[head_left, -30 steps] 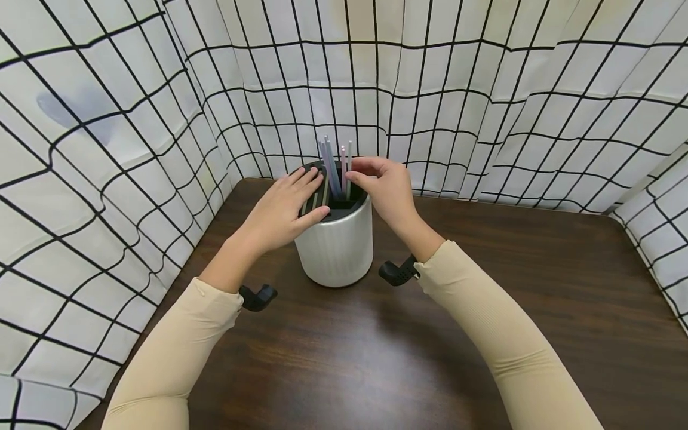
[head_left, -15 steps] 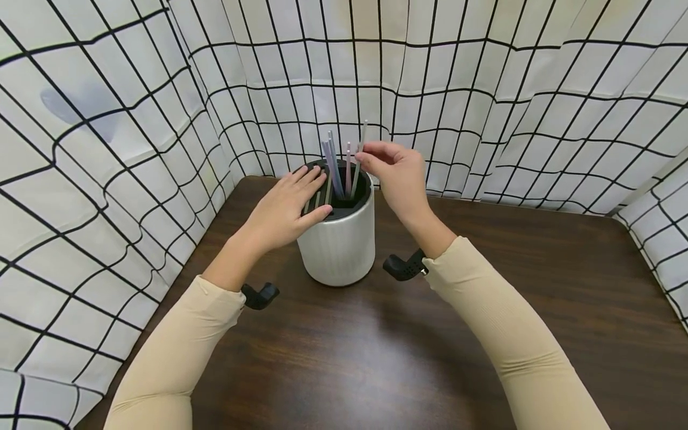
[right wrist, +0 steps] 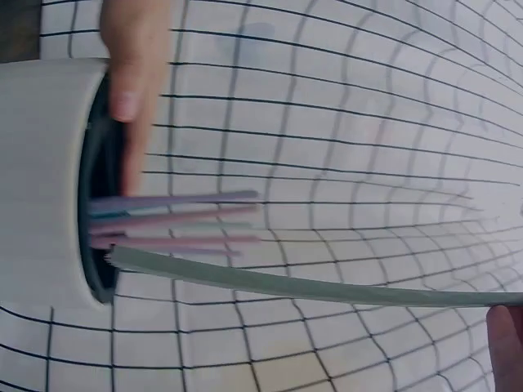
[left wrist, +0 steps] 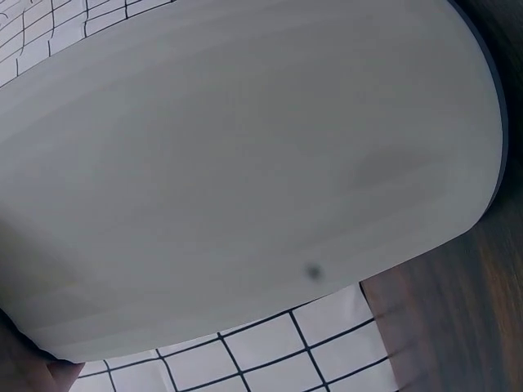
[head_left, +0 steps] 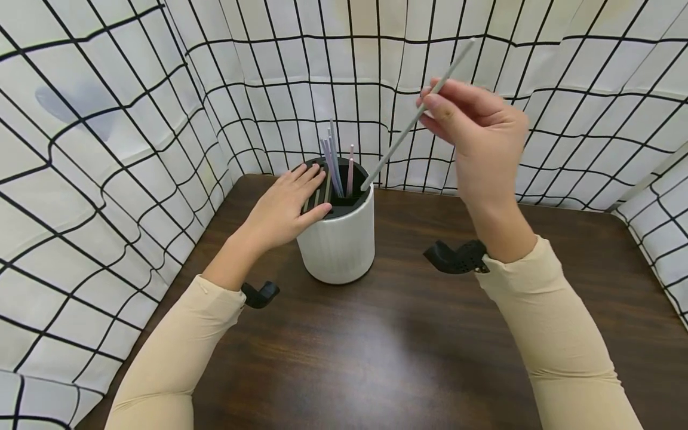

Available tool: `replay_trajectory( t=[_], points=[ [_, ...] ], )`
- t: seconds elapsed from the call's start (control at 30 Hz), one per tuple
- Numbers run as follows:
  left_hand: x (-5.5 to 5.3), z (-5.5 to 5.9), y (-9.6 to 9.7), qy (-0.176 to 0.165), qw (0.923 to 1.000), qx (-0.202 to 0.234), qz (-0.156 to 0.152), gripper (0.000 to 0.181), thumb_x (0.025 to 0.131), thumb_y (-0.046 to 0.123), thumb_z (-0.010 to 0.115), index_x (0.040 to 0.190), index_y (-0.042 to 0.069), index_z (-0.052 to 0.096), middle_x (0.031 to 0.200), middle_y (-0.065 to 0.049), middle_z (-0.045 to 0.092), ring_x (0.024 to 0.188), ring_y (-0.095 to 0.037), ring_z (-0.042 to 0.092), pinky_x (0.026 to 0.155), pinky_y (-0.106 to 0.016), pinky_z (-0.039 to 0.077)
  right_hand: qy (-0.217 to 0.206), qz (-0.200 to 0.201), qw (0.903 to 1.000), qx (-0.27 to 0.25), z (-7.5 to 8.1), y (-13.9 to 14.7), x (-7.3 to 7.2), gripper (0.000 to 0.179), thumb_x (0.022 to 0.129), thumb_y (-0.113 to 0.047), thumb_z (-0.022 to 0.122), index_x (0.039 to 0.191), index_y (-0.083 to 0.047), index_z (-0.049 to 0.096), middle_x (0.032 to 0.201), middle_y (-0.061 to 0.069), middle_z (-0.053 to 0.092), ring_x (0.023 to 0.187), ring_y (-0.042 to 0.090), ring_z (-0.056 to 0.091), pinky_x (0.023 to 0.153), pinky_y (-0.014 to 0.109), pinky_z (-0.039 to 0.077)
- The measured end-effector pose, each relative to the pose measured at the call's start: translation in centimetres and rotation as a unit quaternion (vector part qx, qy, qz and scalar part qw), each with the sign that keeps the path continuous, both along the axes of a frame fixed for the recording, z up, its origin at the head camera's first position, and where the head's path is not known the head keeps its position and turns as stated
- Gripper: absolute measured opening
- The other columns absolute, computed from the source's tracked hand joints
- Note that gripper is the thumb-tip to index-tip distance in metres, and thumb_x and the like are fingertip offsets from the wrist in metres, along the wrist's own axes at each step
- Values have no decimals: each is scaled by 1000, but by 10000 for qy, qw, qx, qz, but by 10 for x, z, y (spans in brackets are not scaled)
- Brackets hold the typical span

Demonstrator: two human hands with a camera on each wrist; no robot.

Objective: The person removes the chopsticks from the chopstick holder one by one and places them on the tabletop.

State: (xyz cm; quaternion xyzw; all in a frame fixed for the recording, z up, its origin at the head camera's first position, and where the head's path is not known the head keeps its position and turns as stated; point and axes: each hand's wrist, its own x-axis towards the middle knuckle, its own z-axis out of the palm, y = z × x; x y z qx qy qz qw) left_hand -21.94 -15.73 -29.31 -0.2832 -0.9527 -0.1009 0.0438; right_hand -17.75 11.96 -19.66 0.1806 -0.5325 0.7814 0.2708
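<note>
A silver-white cylindrical utensil holder [head_left: 335, 254] with a black slotted top stands on the table. My left hand [head_left: 287, 203] rests across the slotted part, fingers extended and thumb at the near rim. Its wrist view is filled by the holder's pale wall [left wrist: 245, 163]. My right hand [head_left: 484, 131], raised to the holder's right, pinches a grey-green chopstick [head_left: 400, 140] between thumb and fingers. The chopstick slants, its lower end [right wrist: 122, 255] right at the holder's rim. Several blue-violet chopsticks [head_left: 333, 161] and a pink one [head_left: 350, 173] stand in the open compartment.
The dark wooden table [head_left: 333, 352] extends in front of the holder and to its right. A white curtain with a black grid pattern [head_left: 279, 77] encloses the back and sides. Black wrist cameras [head_left: 455, 257] jut inward from both sleeves.
My right hand has drawn the grey-green chopstick up and to the right, from standing in the compartment to slanting with its end at the rim. The left hand has stayed on the holder.
</note>
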Motion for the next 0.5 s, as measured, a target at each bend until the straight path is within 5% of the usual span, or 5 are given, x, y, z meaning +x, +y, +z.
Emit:
replay_trajectory(
  t=[0.23, 0.37, 0.5],
  points=[
    [-2, -2, 0, 41, 10000, 39, -60, 72, 102, 54, 41, 157, 9, 29, 165, -12, 23, 156, -31, 14, 128, -47, 11, -765, 327, 9940, -707, 6, 43, 6, 27, 74, 4, 83, 99, 13, 73, 92, 18, 73, 84, 28, 74, 79, 36, 62],
    [-1, -2, 1, 50, 10000, 37, -37, 71, 102, 53, 42, 157, 9, 30, 165, -12, 23, 156, -30, 14, 128, -46, 10, -1476, 472, 9873, -356, -15, 59, 1, 26, 74, 0, 84, 97, 9, 76, 92, 14, 76, 82, 24, 75, 77, 34, 62],
    [-1, -3, 0, 64, 10000, 46, -13, 71, 102, 53, 42, 157, 9, 30, 165, -12, 23, 156, -31, 14, 128, -46, 9, -2334, 794, 9691, 98, -49, 65, -9, 14, 79, -3, 81, 93, 0, 79, 87, 7, 78, 79, 17, 75, 74, 29, 62]
  ],
)
